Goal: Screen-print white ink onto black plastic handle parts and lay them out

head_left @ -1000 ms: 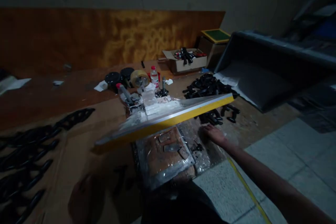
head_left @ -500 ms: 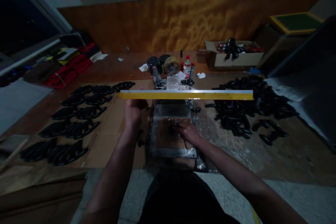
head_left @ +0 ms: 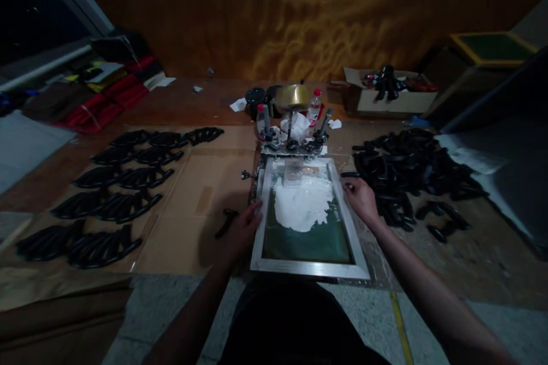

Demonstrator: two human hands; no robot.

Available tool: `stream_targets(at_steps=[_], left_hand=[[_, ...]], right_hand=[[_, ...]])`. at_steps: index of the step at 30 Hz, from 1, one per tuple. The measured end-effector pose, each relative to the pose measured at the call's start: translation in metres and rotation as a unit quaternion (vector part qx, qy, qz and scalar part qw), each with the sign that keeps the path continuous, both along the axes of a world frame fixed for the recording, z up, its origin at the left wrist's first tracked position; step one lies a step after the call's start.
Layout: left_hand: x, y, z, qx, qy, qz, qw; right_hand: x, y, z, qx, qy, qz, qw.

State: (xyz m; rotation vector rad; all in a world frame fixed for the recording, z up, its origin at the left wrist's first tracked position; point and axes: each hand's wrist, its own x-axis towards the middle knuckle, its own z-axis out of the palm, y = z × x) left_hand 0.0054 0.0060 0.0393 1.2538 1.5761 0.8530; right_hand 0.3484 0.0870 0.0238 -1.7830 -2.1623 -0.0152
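Observation:
A silkscreen frame (head_left: 257, 251) with a metal border lies flat before me. White ink (head_left: 302, 205) covers the upper part of its green mesh (head_left: 299, 245), and a translucent squeegee-like block (head_left: 293, 174) sits at the ink's far side. At the frame's left edge, my left hand (head_left: 245, 229) has its fingers closed on the border. A black piece (head_left: 226, 221) is just left of that hand. My right hand (head_left: 362, 201) is beside the right edge with curled fingers; what they grip, if anything, is unclear. Clamps (head_left: 291, 142) stand at the frame's far end.
Rows of black handle-like pieces (head_left: 128, 205) lie on cardboard (head_left: 180, 239) at left. A loose heap of them (head_left: 411, 165) is at right. Behind stand tape (head_left: 293, 96), a red-capped bottle (head_left: 314, 105) and an open carton (head_left: 394, 100). Red bundles (head_left: 103, 105) lie far left.
The frame has swung down from a raised, edge-on position to lying flat, covering the base plate. My left hand came down with it; my right hand moved from the plate to the frame's right side.

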Motion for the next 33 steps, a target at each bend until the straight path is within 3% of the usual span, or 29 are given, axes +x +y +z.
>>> stream_targets(at_steps=[2, 4, 8, 10, 13, 16, 18, 21, 24, 26, 30, 33], left_hand=[[0.002, -0.002, -0.022, -0.027, 0.009, -0.010, 1.000], [0.004, 0.000, -0.038, -0.028, 0.029, -0.019, 0.999], [0.003, 0.007, -0.055, -0.023, 0.048, -0.046, 0.998], [0.002, 0.008, -0.060, -0.024, 0.049, -0.054, 0.997], [0.002, 0.007, -0.063, -0.022, 0.048, -0.049, 0.997], [0.003, 0.006, -0.061, -0.037, 0.042, -0.037, 0.998], [0.004, 0.005, -0.058, -0.037, 0.030, -0.035, 0.998], [0.005, 0.006, -0.052, -0.042, 0.015, -0.031, 0.999], [0.006, 0.005, -0.052, -0.046, 0.015, -0.020, 0.999], [0.005, 0.005, -0.053, -0.036, 0.012, -0.014, 0.999], [0.001, 0.005, -0.041, -0.042, -0.018, -0.025, 0.999], [-0.001, 0.007, -0.012, -0.026, -0.039, -0.012, 0.999]], right_hand=[[-0.025, 0.018, 0.017, 0.041, 0.025, 0.004, 0.999], [-0.064, 0.031, 0.031, 0.034, 0.019, 0.062, 0.997], [-0.119, 0.027, 0.038, -0.133, -0.061, 0.137, 0.980], [-0.120, 0.008, 0.033, -0.173, -0.091, 0.167, 0.966], [-0.102, -0.022, 0.029, -0.173, -0.114, 0.288, 0.935], [-0.089, -0.031, 0.034, -0.187, -0.097, 0.369, 0.905], [-0.090, -0.027, 0.034, -0.176, -0.077, 0.348, 0.918], [-0.094, -0.032, 0.021, -0.117, -0.068, 0.303, 0.943], [-0.091, -0.051, 0.003, -0.098, -0.055, 0.333, 0.936], [-0.090, -0.057, 0.002, -0.114, -0.033, 0.342, 0.932], [-0.104, -0.023, 0.031, -0.135, -0.007, 0.253, 0.958], [-0.102, 0.027, 0.061, -0.100, 0.016, 0.168, 0.981]])
